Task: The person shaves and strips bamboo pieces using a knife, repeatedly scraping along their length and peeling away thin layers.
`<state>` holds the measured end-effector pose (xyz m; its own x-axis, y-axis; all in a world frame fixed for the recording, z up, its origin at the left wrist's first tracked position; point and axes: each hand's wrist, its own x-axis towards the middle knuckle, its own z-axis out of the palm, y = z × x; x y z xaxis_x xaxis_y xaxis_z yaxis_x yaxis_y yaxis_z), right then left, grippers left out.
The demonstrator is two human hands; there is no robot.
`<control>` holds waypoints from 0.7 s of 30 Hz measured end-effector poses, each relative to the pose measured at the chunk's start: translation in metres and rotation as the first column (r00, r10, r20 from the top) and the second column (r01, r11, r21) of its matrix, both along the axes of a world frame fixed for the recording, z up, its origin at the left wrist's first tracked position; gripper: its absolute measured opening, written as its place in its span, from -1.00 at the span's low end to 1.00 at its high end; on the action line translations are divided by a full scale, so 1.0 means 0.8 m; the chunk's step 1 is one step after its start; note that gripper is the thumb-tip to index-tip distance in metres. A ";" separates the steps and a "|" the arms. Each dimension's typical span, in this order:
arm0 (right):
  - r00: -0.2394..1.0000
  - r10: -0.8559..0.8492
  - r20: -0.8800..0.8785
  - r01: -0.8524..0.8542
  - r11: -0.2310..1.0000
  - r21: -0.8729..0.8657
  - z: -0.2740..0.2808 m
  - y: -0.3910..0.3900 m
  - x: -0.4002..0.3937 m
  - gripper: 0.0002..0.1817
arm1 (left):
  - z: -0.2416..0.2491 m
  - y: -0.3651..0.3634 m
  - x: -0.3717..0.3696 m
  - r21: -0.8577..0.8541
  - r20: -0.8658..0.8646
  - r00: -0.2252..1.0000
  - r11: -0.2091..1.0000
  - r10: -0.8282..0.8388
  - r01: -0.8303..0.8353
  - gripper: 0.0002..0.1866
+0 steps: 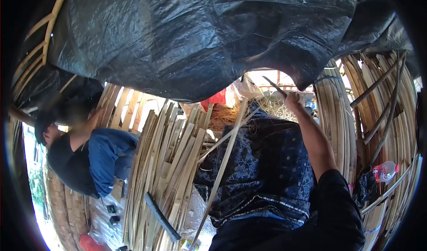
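Note:
My right hand is closed around the handle of a knife, whose dark blade points up and to the left. That arm stretches forward over a dark blue patterned cloth spread across my lap. My left hand does not show. A long bamboo strip slants across the left side of the cloth, and a thinner strip crosses it. Fine shavings lie in a heap just below the knife hand.
Many split bamboo strips are stacked at my left, with a dark grey bar on them. Beyond sits another person. More bamboo bundles and a plastic bottle are at right. A black tarp hangs overhead.

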<state>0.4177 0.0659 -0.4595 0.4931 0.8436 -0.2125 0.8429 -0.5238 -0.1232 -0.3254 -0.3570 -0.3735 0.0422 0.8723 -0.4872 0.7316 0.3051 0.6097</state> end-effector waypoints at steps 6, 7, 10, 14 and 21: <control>0.996 -0.049 -0.074 0.052 0.998 0.043 -0.047 -0.029 0.071 -0.05 | 0.015 0.034 0.008 -0.003 0.021 0.999 1.000 -0.025 0.025 -0.63; 0.956 -0.082 -0.282 0.084 0.996 -0.005 -0.033 -0.042 0.070 -0.02 | 0.014 0.041 0.010 0.012 0.036 0.999 0.999 -0.036 0.036 -0.62; 0.221 -0.273 -0.936 0.284 0.936 -0.206 0.003 -0.087 0.058 -0.16 | 0.011 0.063 0.024 0.087 0.098 0.992 0.993 -0.084 0.075 -0.62; -0.164 -0.239 -0.957 0.391 0.875 -0.286 0.037 -0.119 0.046 -0.28 | 0.041 0.106 0.075 -0.055 0.058 0.993 0.994 0.098 -0.095 -0.54; 0.588 -0.030 -0.808 0.239 0.961 0.138 0.124 -0.167 -0.070 -0.18 | 0.085 0.146 0.155 -0.156 -0.006 0.981 0.969 0.193 -0.192 -0.57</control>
<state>0.3619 -0.0680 -0.3606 0.3271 0.8543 -0.4039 0.2752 -0.4950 -0.8242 -0.2010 -0.2399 -0.3056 -0.1143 0.7784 -0.6173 0.6444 0.5310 0.5502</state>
